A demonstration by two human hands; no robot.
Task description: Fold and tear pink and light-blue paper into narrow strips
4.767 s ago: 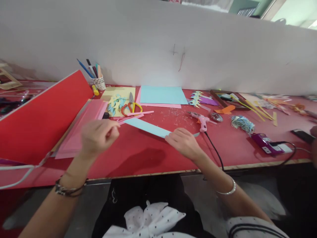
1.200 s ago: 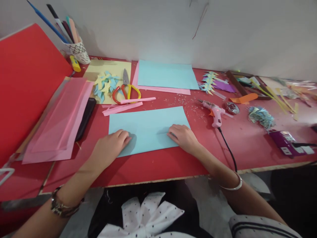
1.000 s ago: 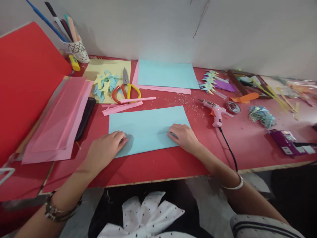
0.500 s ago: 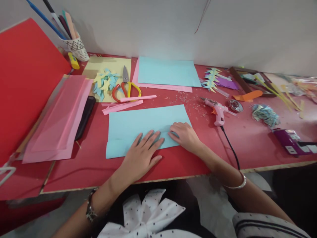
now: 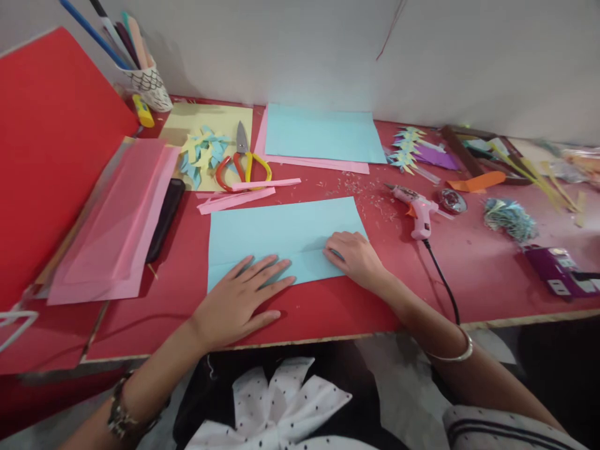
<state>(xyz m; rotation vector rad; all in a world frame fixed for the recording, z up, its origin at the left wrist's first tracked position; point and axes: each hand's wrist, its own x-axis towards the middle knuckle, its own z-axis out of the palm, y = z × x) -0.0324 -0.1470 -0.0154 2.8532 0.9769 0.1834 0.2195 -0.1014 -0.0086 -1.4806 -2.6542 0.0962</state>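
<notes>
A light blue sheet of paper (image 5: 281,225) lies on the red table, its near edge folded over in a long strip. My left hand (image 5: 239,300) rests flat on the left part of that strip, fingers spread and pressing it down. Curled fingers of my right hand (image 5: 354,256) bear on the right end of the sheet, at the fold; the fingertips are partly hidden. Just beyond the sheet lie thin pink paper strips (image 5: 239,200) and scissors with red and yellow handles (image 5: 241,140).
A pink glue gun (image 5: 419,209) with a black cord lies to the right. Blue sheets (image 5: 323,134) lie at the back, and pink sheets (image 5: 112,231) at the left beside a black phone-like object (image 5: 166,219). A pen cup (image 5: 152,87) stands by the wall.
My left hand has slid left along the folded strip, with the fingers still spread. My right hand keeps its place on the sheet. The view has shifted slightly.
</notes>
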